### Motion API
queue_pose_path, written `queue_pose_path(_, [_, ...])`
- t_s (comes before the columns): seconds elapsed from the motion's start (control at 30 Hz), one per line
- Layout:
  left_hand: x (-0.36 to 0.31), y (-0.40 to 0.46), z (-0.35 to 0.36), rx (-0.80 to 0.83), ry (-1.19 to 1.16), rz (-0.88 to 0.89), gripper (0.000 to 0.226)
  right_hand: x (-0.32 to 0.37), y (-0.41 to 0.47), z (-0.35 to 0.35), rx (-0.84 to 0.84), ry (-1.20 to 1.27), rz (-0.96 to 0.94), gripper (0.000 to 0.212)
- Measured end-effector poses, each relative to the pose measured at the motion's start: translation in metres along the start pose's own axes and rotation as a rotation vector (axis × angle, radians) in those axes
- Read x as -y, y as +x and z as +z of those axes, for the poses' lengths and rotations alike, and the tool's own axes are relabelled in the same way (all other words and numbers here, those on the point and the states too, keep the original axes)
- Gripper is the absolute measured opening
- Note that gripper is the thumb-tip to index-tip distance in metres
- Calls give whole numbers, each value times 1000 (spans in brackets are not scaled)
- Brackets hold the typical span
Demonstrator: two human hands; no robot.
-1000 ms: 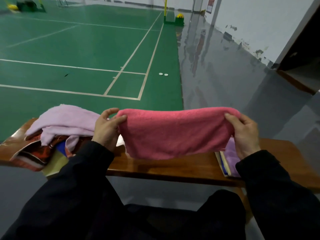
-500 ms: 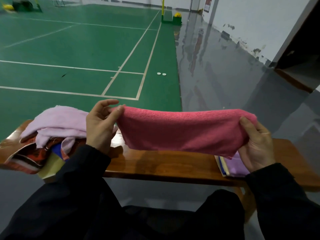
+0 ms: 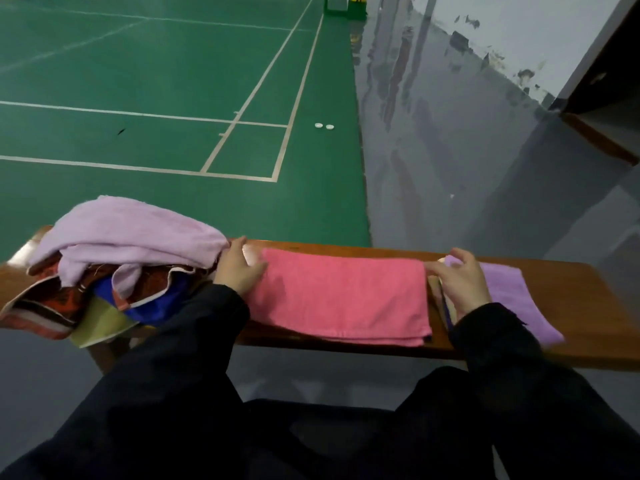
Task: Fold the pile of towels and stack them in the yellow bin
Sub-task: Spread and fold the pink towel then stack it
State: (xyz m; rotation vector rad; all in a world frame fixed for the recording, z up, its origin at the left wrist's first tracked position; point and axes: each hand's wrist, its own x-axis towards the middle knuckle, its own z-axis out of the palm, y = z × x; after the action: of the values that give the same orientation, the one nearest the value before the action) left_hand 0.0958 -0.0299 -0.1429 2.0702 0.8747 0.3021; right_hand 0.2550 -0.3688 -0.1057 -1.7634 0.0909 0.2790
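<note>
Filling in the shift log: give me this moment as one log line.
phase: folding | pink towel: flat on bench | left hand: on its left end | right hand: at its right end | unfolded pile: left | bin: unseen

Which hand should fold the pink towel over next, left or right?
Probably the left hand: it already holds the pink towel's far left corner, so it can carry that end across. The right hand holds the opposite edge beside the folded purple towel.

Single head-worn wide-angle view, looking forward and down, close over the brown wooden bench (image 3: 571,289), green court floor (image 3: 138,81) beyond.
</note>
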Motion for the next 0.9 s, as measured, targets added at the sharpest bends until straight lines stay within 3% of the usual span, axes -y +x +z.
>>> queue_pose_path(0.1, [35, -10, 28, 53, 189, 40, 56, -21, -10, 17, 55, -253, -143, 63])
queue_pose_path(0.23, [57, -13, 45, 67, 465, 21, 60, -53, -19, 33, 261, -721, -435, 47])
queue_pose_path(0.37, [67, -13, 48, -19, 559, -14, 49, -92, -24, 43, 539, -1178, -555, 68])
queue_pose_path(0.43, [67, -14, 47, -16, 523, 6, 33, -112, -26, 44, 526, -1292, -641, 83])
queue_pose_path(0.5, [67, -16, 45, -30, 414, 21, 17, -122, -28, 42, 480, -1288, -708, 79])
queue_pose_path(0.57, [67, -22, 41, -60, 391, 86, 16, -127, -31, 39, 467, -1210, -822, 60])
queue_pose_path(0.63, [69, -31, 40, -92, 523, 359, 27, -134, -31, 35, 412, -1095, -939, 43])
queue_pose_path(0.73, [74, -47, 47, 92, 593, 780, 37, -135, -30, 32, 331, -973, -1013, 33])
queue_pose_path(0.8, [79, -50, 51, 170, 607, 824, 37, -132, -28, 29, 308, -960, -1036, 30])
queue_pose_path(0.9, [83, -49, 51, 133, 566, 848, 29, -129, -26, 26, 277, -967, -1046, 29])
